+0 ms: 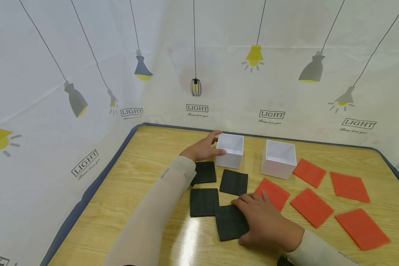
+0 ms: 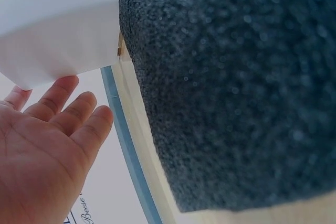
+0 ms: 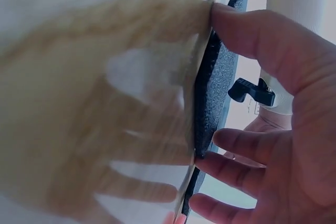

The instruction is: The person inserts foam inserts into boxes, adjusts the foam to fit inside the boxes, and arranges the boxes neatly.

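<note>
The right wrist view is showing edge-on what the head view is partly hiding: the thumb and fingertips of the right hand (image 1: 269, 223) are meeting the nearest thin black foam square (image 1: 231, 223), lying on the wood-grain table (image 1: 136, 177); whether that grip is pinching, I cannot tell. The left hand (image 1: 201, 148) is stretching forward, holding an open-topped white box (image 1: 231, 160) between thumb and fingers.

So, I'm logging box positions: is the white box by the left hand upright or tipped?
Upright: in the head view, the white box stands on the table, open side up, left hand touching it.
</note>
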A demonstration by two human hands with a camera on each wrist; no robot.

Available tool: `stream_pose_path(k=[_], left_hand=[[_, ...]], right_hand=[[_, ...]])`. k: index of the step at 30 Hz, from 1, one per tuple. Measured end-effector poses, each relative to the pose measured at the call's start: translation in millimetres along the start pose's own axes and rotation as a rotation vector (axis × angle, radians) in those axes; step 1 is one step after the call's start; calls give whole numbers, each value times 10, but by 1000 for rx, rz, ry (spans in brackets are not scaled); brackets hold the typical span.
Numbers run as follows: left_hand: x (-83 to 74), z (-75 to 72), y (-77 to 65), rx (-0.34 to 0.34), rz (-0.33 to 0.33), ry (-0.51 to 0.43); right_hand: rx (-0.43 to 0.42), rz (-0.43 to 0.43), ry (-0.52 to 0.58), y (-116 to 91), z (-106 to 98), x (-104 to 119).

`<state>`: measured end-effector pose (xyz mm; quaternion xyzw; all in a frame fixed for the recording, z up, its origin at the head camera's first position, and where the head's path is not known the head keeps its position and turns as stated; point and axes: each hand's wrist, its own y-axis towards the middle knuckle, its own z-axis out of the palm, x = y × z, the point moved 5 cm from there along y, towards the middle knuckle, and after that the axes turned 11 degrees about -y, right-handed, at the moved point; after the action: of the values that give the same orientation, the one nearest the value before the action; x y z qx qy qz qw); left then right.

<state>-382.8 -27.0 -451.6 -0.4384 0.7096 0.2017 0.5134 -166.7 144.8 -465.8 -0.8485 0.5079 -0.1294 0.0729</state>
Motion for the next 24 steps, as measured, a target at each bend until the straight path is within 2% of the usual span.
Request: stream_pose_path(k=[11, 20, 24], left_hand=[[41, 5, 27, -1, -11, -5], [31, 0, 22, 4, -10, -7], [23, 2, 20, 5, -8, -16]], right_hand=[[24, 11, -20, 11, 1, 26], [44, -5, 60, -19, -15, 39], [80, 1, 110, -2, 5, 32]])
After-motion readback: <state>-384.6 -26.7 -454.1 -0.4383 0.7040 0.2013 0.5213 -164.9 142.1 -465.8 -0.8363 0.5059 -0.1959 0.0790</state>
